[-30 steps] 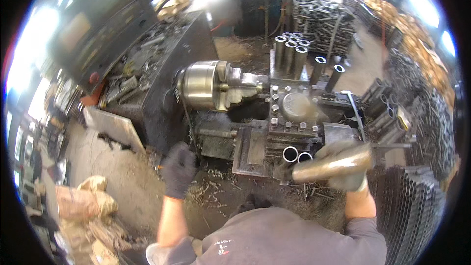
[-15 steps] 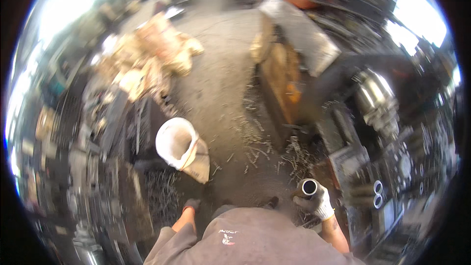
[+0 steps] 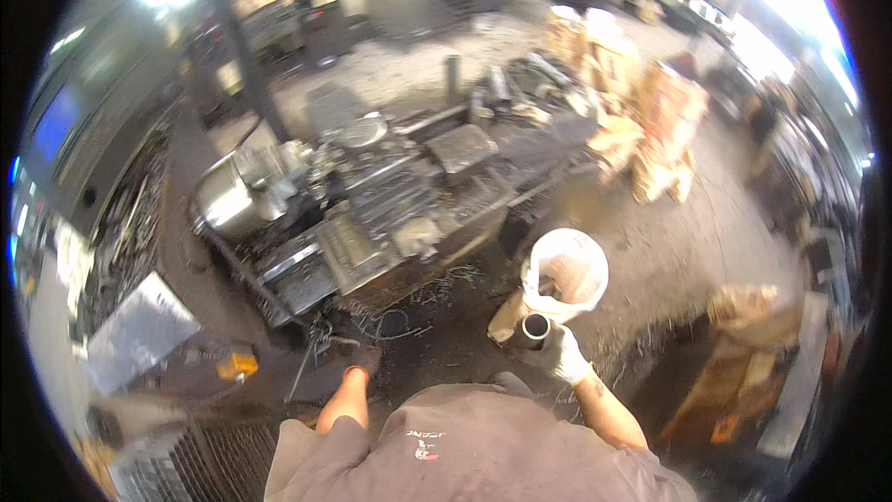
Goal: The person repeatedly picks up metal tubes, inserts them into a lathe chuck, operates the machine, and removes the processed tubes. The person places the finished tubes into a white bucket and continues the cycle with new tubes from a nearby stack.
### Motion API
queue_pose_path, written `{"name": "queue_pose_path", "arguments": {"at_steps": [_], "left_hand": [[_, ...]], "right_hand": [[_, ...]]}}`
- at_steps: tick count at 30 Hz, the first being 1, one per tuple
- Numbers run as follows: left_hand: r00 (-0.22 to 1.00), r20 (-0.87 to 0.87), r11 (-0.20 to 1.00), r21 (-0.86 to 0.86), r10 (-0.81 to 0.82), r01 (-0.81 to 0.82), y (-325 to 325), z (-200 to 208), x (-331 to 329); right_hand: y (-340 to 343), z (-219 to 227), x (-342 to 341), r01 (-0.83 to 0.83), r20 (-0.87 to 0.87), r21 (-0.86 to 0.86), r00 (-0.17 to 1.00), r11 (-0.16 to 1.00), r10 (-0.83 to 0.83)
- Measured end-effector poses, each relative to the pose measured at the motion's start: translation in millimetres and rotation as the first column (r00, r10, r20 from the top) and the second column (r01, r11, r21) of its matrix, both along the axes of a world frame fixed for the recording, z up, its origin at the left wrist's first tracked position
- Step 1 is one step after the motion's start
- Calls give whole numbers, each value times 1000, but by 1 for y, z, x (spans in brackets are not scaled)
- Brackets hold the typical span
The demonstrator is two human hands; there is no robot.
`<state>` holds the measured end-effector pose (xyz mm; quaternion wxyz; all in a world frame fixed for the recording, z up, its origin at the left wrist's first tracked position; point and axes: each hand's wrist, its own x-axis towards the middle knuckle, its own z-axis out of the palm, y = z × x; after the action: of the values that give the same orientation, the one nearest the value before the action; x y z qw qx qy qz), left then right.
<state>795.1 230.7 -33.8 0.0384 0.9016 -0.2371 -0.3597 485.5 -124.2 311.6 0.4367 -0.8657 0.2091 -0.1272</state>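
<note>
My right hand [image 3: 563, 358], in a white glove with dark fingers, is wrapped round a short metal pipe [image 3: 535, 326]. The pipe's round open end faces up, just in front of a white bucket [image 3: 595, 293], which stands on the floor and overlaps it in the picture. On the left, my left hand [image 3: 364, 360], in a dark glove with an orange cuff, hangs low at the near side of a lathe [image 3: 409, 186]. Its fingers blend into the dark floor. A thin rod [image 3: 303, 368] shows beside that hand; whether they touch I cannot tell.
The lathe's shiny chuck [image 3: 226, 198] is at the left. Metal shavings [image 3: 395, 323] lie along its base. Paper sacks [image 3: 664, 116] stand beyond the bucket. Lower right is a brown box-like stand [image 3: 715, 381]; far left, a grey metal panel [image 3: 144, 335] and a yellow block [image 3: 238, 366].
My body has turned left, so the lathe with the chuck now lies to my left and the bucket is in front of my right hand. The pipe stays in that hand.
</note>
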Motion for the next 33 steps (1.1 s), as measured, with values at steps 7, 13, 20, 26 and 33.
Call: {"name": "queue_pose_path", "arguments": {"at_steps": [7, 13, 20, 26, 33], "left_hand": [[697, 54, 699, -51, 715, -713, 170, -5, -65], [4, 277, 133, -447, 961, -885, 158, 47, -118], [-561, 232, -75, -880, 795, -469, 112, 180, -43], [-415, 449, 123, -782, 791, -611, 131, 200, -32], [-63, 703, 540, -597, 708, -593, 153, 200, -33]], "right_hand": [[-30, 14, 195, -334, 42, -53, 941, 941, 336], [-62, -13, 323, -448, 175, -72, 874, 891, 453], [-117, 10, 353, -711, -95, -336, 678, 618, 729], [-152, 124, 418, -791, 150, -289, 520, 540, 841], [-14, 174, 566, -802, -551, -596, 375, -38, 746]]}}
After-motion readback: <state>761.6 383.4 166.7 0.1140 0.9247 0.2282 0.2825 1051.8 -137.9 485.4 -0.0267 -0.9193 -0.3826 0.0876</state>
